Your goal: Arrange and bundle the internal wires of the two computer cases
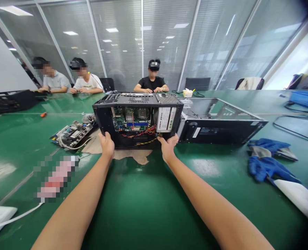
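Note:
A black computer case [104, 119] with its side open faces me at the middle of the green table. Inside it I see a motherboard [120, 121], a labelled power supply [165, 118] and loose coloured wires [146, 132]. My left hand [107, 146] grips the case's lower left edge, with the thumb on the near side. At the lower right corner, below the power supply, my right hand [169, 146] is closed on the case too. The fingertips of both hands are partly hidden. A brownish cloth or paper sheet [140, 158] lies beneath the case.
A second black case [219, 131] lies close on the right. Loose circuit boards [73, 134] are at the left, near a pixelated pink object [57, 178] on a white cable. Blue gloves [268, 163] and a white object [297, 196] lie at the right. Several people sit across the table.

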Demonstrator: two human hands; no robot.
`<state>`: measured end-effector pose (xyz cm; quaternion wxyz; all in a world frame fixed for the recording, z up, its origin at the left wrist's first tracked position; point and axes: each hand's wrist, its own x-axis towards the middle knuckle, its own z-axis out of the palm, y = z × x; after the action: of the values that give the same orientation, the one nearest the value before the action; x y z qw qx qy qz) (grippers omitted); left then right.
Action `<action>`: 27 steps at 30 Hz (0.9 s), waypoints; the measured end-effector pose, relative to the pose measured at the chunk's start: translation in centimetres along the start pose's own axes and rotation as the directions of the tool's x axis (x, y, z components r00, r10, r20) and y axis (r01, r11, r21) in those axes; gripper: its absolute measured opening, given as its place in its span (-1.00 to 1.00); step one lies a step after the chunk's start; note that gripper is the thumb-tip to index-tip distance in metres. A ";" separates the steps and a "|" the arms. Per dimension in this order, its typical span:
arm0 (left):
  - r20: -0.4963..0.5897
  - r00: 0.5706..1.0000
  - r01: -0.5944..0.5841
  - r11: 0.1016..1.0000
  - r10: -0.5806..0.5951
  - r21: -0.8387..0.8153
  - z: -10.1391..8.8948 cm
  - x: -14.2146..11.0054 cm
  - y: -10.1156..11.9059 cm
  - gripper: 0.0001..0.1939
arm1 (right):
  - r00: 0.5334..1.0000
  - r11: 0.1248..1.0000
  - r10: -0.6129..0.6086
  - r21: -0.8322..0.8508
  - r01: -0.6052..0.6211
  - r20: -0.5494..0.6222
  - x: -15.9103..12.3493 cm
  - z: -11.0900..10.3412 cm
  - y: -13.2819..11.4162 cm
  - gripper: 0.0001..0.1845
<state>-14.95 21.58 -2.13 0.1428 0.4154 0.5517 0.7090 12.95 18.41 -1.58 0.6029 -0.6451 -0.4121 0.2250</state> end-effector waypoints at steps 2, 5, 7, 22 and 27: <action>0.004 1.000 0.004 1.000 -0.004 -0.017 0.8 1.0 -0.7 -0.63 | 1.000 1.000 -0.013 -0.026 0.013 -0.001 0.9 1.0 0.2 -0.04; 0.004 1.000 0.024 0.999 -0.024 -0.040 1.8 2.4 -1.5 -0.61 | 1.000 0.998 0.006 -0.064 -0.006 -0.006 2.1 2.2 0.3 -0.02; 0.004 0.999 0.040 0.998 -0.040 -0.051 2.3 3.2 -1.9 -0.61 | 1.000 0.996 0.009 -0.089 -0.009 -0.004 2.8 3.0 0.2 -0.04; 0.064 0.990 0.132 0.983 -0.124 -0.127 4.6 7.0 -1.5 -0.75 | 0.999 0.989 -0.015 -0.148 0.022 0.049 6.5 6.6 0.1 0.02; 0.009 0.988 0.154 0.988 -0.154 0.018 4.0 4.8 1.1 -0.52 | 0.987 0.980 -0.070 -0.173 0.095 0.148 5.4 5.2 0.0 0.03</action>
<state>-14.59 27.01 1.13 0.1964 0.3762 0.5875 0.6890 11.91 25.82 -1.30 0.5203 -0.6618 -0.4986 0.2067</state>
